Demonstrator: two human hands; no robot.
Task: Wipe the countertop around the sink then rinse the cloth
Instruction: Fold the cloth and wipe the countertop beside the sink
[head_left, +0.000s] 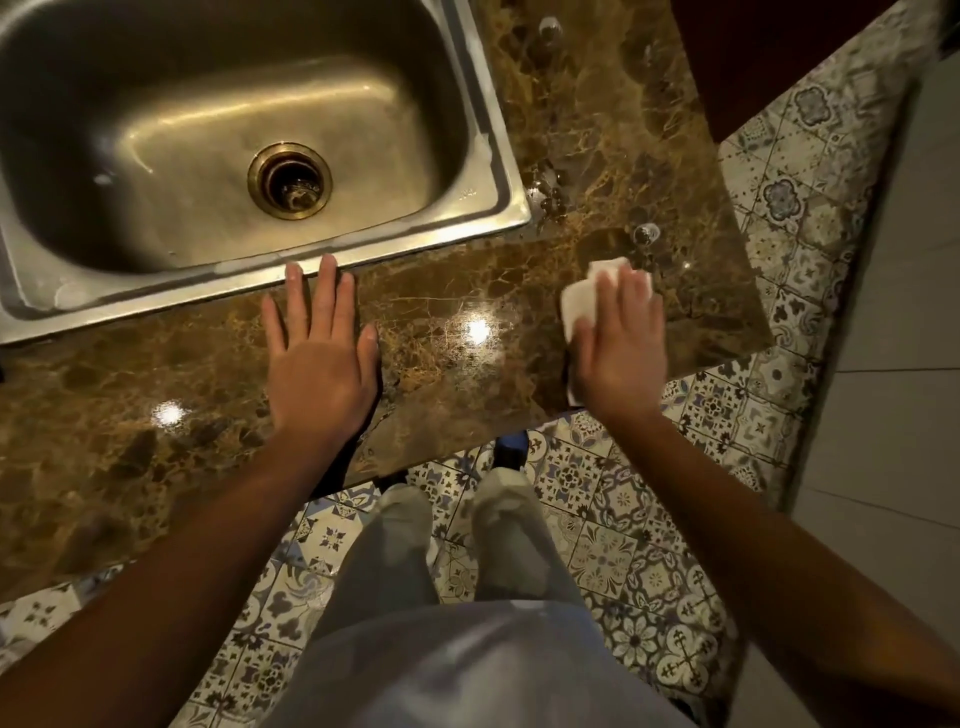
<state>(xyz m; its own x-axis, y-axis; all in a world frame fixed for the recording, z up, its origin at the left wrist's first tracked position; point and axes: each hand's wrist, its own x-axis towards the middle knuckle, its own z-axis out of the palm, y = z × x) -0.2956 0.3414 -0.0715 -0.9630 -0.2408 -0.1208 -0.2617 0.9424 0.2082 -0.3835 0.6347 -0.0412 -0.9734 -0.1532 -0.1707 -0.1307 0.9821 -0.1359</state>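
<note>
Cloth (582, 304) on countertop (467, 291), right of sink (498, 156).

Bare forearms, pale grey trousers (395, 566), light shoes (501, 486).

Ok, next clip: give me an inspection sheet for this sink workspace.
Surface: glossy brown marble countertop, water drops right of the sink.
Job's things: white cloth lying on the countertop; empty steel sink with brass drain.
Clutter: nothing seen.
Grippers: left hand flat on the countertop, fingertips by the sink rim; right hand pressing the cloth with straight fingers.
Cables: nothing seen.
Surroundings: patterned blue-and-white tiled floor; person's legs below.
</note>
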